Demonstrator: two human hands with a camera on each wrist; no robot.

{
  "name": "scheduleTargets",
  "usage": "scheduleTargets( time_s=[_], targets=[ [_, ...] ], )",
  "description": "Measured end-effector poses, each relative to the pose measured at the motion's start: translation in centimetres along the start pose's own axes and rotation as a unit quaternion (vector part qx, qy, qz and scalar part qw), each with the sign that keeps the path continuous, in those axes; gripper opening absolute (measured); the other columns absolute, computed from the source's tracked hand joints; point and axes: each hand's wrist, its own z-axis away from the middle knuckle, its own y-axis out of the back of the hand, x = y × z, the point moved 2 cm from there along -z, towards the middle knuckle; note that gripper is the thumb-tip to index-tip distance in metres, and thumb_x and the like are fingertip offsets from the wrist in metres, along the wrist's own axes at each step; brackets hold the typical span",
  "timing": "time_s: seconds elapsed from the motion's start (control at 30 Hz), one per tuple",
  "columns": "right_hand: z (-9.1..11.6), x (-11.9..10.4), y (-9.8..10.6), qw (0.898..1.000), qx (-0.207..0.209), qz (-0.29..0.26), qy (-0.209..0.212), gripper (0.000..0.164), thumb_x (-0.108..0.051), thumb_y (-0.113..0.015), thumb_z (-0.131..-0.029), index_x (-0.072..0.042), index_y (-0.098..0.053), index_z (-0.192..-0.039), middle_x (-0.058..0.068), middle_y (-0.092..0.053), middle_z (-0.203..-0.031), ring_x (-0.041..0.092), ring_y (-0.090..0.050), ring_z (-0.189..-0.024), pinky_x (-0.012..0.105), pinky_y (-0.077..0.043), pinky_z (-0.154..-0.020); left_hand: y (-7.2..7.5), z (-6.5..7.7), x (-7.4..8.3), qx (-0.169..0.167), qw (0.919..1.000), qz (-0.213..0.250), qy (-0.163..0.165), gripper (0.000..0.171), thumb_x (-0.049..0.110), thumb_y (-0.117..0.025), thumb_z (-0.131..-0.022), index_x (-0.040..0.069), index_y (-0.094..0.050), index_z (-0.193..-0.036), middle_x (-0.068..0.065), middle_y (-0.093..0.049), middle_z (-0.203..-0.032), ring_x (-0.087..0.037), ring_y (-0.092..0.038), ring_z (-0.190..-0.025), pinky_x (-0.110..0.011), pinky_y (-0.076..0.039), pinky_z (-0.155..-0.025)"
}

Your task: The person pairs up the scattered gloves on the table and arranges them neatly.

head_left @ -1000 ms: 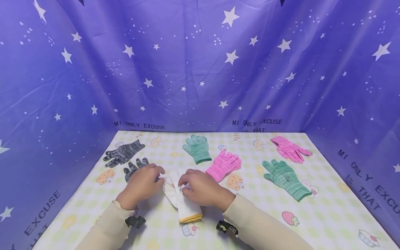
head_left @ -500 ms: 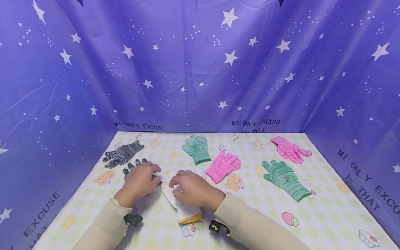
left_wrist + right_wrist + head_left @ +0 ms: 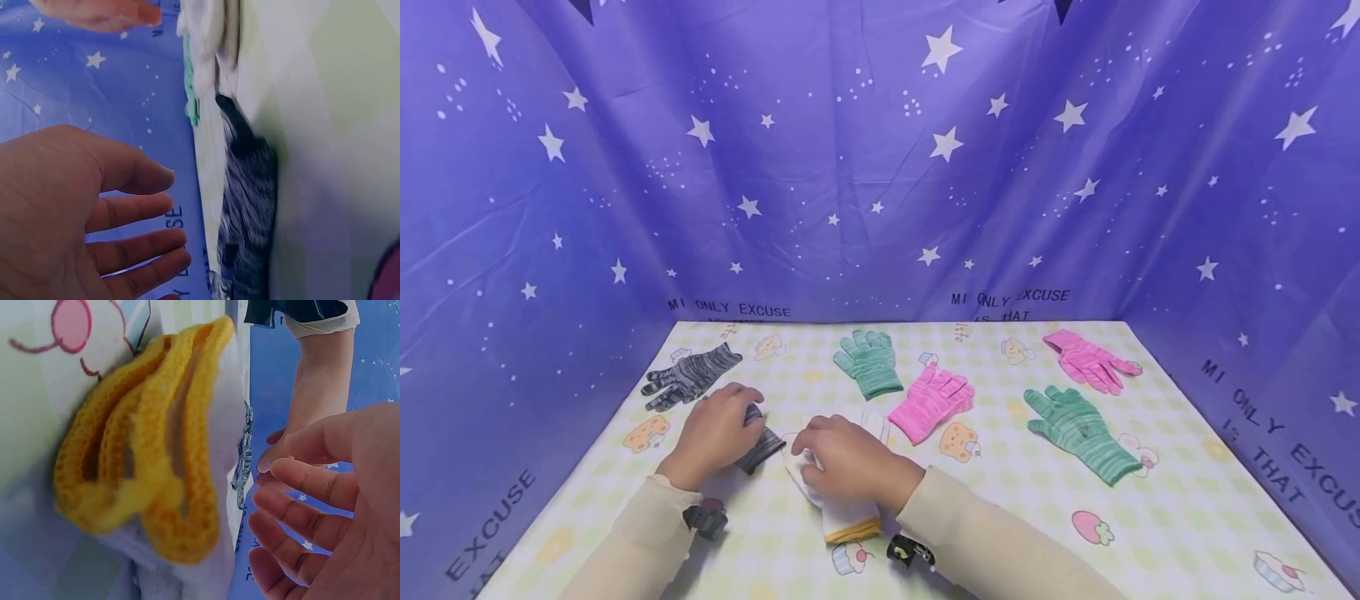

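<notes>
A: Here we go, eyes on the white gloves! They lie on the desk, one on the other, yellow cuffs toward the person.

B: And the right hand?

A: Right above the white gloves, and it's grasping nothing! Fingers loosely bent, and the right wrist view shows a gap between them and the cuffs.

B: What about the left hand?

A: Just left of the white gloves, hanging over the near grey glove. Released too: thumb and fingers reach out relaxed, apart from the knit in the left wrist view. That grey glove's cuff points at the white gloves, very close; whether they touch, I can't tell.

B: Who else is on the field?

A: The far grey glove, beyond the white gloves and to their left! Straight beyond them, the far green glove. Beyond and just right, the near pink glove.

B: Further right?

A: Well right of the white gloves, the near green glove, and beyond that one the far pink glove!
</notes>
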Motion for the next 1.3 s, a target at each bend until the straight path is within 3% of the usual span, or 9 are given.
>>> scheduleTargets(
  time_s=[0.27,0.63,0.87,1.13,1.3],
  targets=[
    [-0.3,-0.7,-0.4,1.000,-0.004,0.017,0.013,0.032,-0.027,-0.064,-0.096,-0.020,-0.072,-0.126,-0.003,-0.067,-0.127,0.018,-0.063,-0.112,0.031,-0.052,-0.095,0.2,0.2,-1.6,-0.010,0.9995,-0.007,0.029,0.036,0.020,-0.069,-0.088,0.005,-0.071,-0.121,-0.021,-0.066,-0.127,-0.046,-0.062,-0.118,-0.067,-0.048,-0.094],
    [-0.8,-1.7,-0.8,0.999,-0.021,0.028,0.021,0.033,-0.027,-0.065,-0.096,-0.021,-0.070,-0.128,-0.004,-0.066,-0.130,0.017,-0.063,-0.118,0.034,-0.053,-0.099,0.1,0.2,-3.4,0.010,0.9995,-0.026,0.014,0.037,0.021,-0.067,-0.091,0.002,-0.070,-0.122,-0.026,-0.065,-0.128,-0.048,-0.061,-0.119,-0.069,-0.047,-0.093],
    [-1.0,-1.9,-0.8,0.998,-0.022,0.048,0.022,0.034,-0.028,-0.065,-0.095,-0.022,-0.071,-0.128,-0.005,-0.067,-0.129,0.016,-0.064,-0.115,0.033,-0.055,-0.094,0.1,-0.2,-4.2,-0.014,0.9989,-0.030,0.034,0.043,0.026,-0.064,-0.096,-0.003,-0.065,-0.128,-0.031,-0.060,-0.133,-0.051,-0.058,-0.123,-0.072,-0.045,-0.094],
    [-1.3,-2.0,-1.1,0.997,-0.013,0.061,0.033,0.036,-0.027,-0.065,-0.093,-0.022,-0.071,-0.129,-0.005,-0.067,-0.129,0.017,-0.065,-0.115,0.033,-0.056,-0.092,0.1,-0.8,-4.9,-0.004,0.9992,-0.029,0.027,0.047,0.025,-0.064,-0.096,-0.006,-0.061,-0.130,-0.033,-0.061,-0.130,-0.054,-0.059,-0.118,-0.070,-0.047,-0.093],
    [-1.5,-2.4,-1.1,0.996,-0.008,0.076,0.042,0.035,-0.028,-0.065,-0.093,-0.022,-0.072,-0.126,-0.005,-0.067,-0.126,0.015,-0.065,-0.108,0.031,-0.056,-0.086,0.2,-1.3,-4.9,-0.017,0.9988,-0.037,0.028,0.049,0.027,-0.063,-0.097,-0.009,-0.059,-0.131,-0.035,-0.059,-0.130,-0.054,-0.060,-0.117,-0.069,-0.048,-0.092]
  ],
)
